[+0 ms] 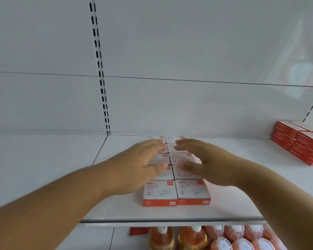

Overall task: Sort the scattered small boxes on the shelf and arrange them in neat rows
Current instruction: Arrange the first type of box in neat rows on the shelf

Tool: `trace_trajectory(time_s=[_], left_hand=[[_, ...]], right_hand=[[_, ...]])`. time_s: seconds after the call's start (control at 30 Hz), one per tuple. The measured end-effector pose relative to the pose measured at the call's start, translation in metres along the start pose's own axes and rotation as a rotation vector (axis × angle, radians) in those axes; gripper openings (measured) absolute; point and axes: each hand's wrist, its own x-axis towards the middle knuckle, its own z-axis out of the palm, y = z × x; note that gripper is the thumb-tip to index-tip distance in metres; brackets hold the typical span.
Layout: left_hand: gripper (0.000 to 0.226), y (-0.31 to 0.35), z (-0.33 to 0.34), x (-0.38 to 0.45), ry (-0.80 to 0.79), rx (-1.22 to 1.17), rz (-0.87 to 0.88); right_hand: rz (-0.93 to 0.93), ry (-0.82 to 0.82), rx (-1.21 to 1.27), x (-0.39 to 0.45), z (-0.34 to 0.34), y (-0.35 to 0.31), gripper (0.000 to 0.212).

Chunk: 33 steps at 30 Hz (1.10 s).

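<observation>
Reaching in from the near left, the left hand [143, 159], palm down and fingers spread flat, released, lying over the left column of the small boxes [175, 175]; whether pressing on them or just hovering, cannot tell. Blurring at the fingertips.

Sitting in the middle of the white shelf [61, 168], the small boxes, white-topped with red-orange fronts, lined up in two columns side by side, touching, running from the near edge toward the far back panel [188, 109]. Showing clearly uncovered, the nearest pair of boxes [176, 193], printed "PAPER CLIPS"; farther ones partly hiding under both hands.

Coming in from the near right, the right hand [204, 159], also open and flat, fingers extended toward the left, thumb apart, gripping nothing, spread over the right column. Fingertips of the two hands lying near each other above the seam between the columns.

Standing at the far right of the shelf, well apart from the rows, a stack of red boxes [300, 143] against the back.

Showing on the lower shelf, near and right, bottles with orange contents [192, 239] and white caps.
</observation>
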Motion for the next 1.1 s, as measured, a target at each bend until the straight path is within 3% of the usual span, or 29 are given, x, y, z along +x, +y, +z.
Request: trace_trajectory(time_s=[0.07,0.17,0.63,0.83,0.93,1.1], left_hand=[[0.084,0.0,0.008,-0.019,-0.085,0.17,0.004],[0.094,-0.002,0.02,-0.026,-0.118,0.318,0.003],[0.083,-0.008,0.038,-0.023,-0.061,0.305,0.028],[0.097,-0.001,0.032,-0.033,0.019,0.207,-0.035],[0.093,0.001,0.033,-0.048,0.169,0.279,-0.046],[0.048,0.01,0.046,-0.056,0.359,0.185,-0.058]], right_hand=[[-0.002,-0.084,-0.05,-0.02,0.006,-0.007,0.082],[0.004,-0.13,-0.154,-0.032,0.019,-0.008,0.105],[0.036,-0.031,-0.135,-0.033,0.048,-0.008,0.102],[0.028,0.084,0.021,-0.045,0.036,-0.002,0.106],[0.006,0.186,-0.118,-0.057,0.028,0.011,0.099],[-0.027,0.149,-0.041,-0.063,0.03,0.018,0.059]])
